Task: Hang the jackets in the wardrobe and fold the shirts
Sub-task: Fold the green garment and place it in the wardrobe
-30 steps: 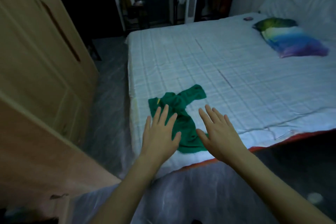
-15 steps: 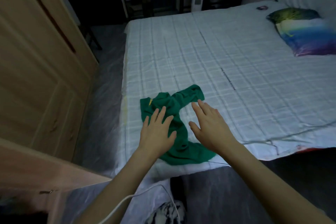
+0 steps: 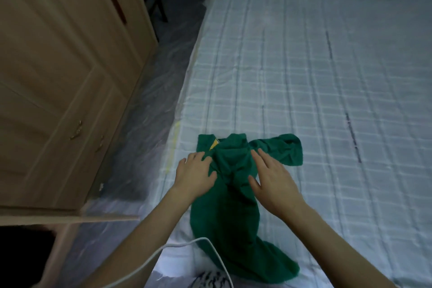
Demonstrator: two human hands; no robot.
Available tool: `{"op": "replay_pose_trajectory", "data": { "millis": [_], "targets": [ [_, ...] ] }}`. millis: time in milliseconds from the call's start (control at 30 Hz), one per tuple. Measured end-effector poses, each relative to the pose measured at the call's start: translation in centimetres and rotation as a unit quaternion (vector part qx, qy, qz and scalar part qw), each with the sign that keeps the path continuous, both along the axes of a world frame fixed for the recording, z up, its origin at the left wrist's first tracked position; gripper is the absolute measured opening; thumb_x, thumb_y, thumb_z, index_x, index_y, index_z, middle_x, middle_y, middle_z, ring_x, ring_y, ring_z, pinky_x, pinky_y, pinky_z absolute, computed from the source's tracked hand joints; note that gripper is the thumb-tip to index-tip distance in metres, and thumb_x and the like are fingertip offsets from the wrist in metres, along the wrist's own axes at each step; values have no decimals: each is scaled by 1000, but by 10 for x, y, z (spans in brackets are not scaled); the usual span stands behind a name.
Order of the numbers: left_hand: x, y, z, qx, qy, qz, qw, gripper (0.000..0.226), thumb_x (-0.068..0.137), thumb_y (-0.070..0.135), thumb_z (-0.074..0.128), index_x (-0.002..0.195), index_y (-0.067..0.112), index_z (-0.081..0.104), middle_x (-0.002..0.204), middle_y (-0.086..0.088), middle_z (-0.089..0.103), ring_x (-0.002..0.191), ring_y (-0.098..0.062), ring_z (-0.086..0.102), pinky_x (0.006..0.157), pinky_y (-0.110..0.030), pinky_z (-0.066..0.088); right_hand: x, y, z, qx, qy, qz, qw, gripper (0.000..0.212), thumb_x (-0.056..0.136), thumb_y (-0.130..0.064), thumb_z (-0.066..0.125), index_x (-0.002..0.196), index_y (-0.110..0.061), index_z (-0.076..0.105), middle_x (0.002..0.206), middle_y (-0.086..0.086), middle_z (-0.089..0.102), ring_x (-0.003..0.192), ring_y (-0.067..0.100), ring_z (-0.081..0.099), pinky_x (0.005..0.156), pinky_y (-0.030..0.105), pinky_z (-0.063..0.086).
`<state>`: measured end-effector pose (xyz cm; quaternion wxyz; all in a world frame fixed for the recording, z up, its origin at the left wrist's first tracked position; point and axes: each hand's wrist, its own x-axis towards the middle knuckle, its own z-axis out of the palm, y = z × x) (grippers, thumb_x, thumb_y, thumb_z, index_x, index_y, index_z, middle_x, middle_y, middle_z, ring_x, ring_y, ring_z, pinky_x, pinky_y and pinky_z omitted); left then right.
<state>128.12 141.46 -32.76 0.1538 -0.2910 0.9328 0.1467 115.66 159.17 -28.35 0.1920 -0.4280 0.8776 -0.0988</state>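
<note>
Both hands have come down from hovering onto the green shirt (image 3: pixel 236 196), which was untouched a second ago. Shirt lies bunched on the bed (image 3: pixel 304 82) near its left edge, long axis running straight away from the person: collar end beyond the fingertips, hem trailing back toward the wrists, one sleeve out right. Left hand (image 3: pixel 195 174) flat on the collar side, right hand (image 3: pixel 272 179) flat on the body; fingers spread, nothing pinched. Both equally near. Likely next: spreading outward. Wardrobe (image 3: pixel 58 77) well left.
</note>
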Motion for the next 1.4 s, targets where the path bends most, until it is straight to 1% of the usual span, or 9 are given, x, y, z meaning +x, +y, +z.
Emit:
{"op": "replay_pose_trajectory", "data": {
  "millis": [167, 300, 433, 567, 800, 967, 1100, 1300, 1400],
  "targets": [
    [-35, -39, -63, 49, -55, 17, 997, 42, 92, 44, 42, 125, 20, 51, 130, -4, 49, 121, -24, 42, 95, -41, 40, -38, -42, -51, 35, -36, 33, 998, 66, 93, -32, 51, 151, -15, 23, 156, 6, 27, 141, 22, 29, 116, 36, 25],
    [-58, -59, -129, 122, -34, 56, 990, 54, 92, 34, 51, 142, 19, 36, 153, -5, 27, 136, -26, 30, 105, -42, 37, -58, -70, -110, 37, -98, 55, 993, 70, 84, -20, 59, 148, -13, 31, 154, 7, 32, 132, 26, 43, 109, 36, 37],
    [-63, -56, -177, 123, -13, 68, 990, 71, 87, 19, 57, 150, 19, 25, 161, -1, 12, 147, -24, 14, 116, -40, 23, -65, -86, -150, 25, -119, 56, 991, 100, 80, -14, 61, 153, -30, -4, 160, -14, -13, 113, 20, 57, 75, 32, 54],
    [-64, -47, -206, 75, 14, 86, 993, 63, 75, 11, 56, 137, 19, 43, 141, -3, 42, 124, -28, 43, 99, -38, 39, -82, -90, -203, 115, -183, 89, 972, 103, 84, -50, 62, 146, -43, -21, 154, -2, 21, 123, 27, 52, 92, 40, 49],
    [-57, -16, -189, 58, 11, 113, 992, 52, 79, 16, 54, 129, 24, 41, 110, -3, 61, 96, -30, 56, 74, -36, 39, -104, -46, -213, 209, -119, 76, 968, 50, 87, -57, 52, 127, -26, 50, 122, 1, 47, 107, 26, 58, 87, 40, 51],
    [-47, 28, -155, 146, 3, 138, 980, 53, 77, 27, 63, 127, 27, 44, 98, 1, 67, 88, -24, 63, 72, -30, 48, -171, 31, -183, 189, -100, 60, 975, 30, 89, -42, 53, 110, -23, 64, 117, 2, 48, 103, 27, 59, 83, 40, 51],
    [-55, 76, -112, 80, -55, -27, 995, 30, 83, 44, 54, 105, 28, 68, 101, 5, 62, 102, -17, 52, 83, -31, 32, -215, 103, -153, 249, -63, 91, 962, 29, 86, -42, 50, 106, -26, 65, 117, -1, 53, 103, 22, 58, 81, 39, 53],
    [-103, 161, -56, 87, -43, -260, 961, 33, 68, 34, 59, 95, 18, 72, 107, -4, 63, 110, -23, 51, 115, -41, 21, -226, 178, -110, 415, -90, 39, 904, 76, 57, -84, 41, 104, -28, 61, 112, -1, 60, 102, 23, 58, 93, 43, 46],
    [-128, 194, -26, 113, -122, -287, 943, 33, 82, 36, 56, 109, 20, 62, 89, -14, 67, 86, -33, 62, 87, -38, 48, -223, 211, -114, 465, -150, -28, 872, 119, 39, -104, 24, 125, -29, 58, 132, 2, 56, 116, 27, 55, 103, 47, 38]
  ]
}}
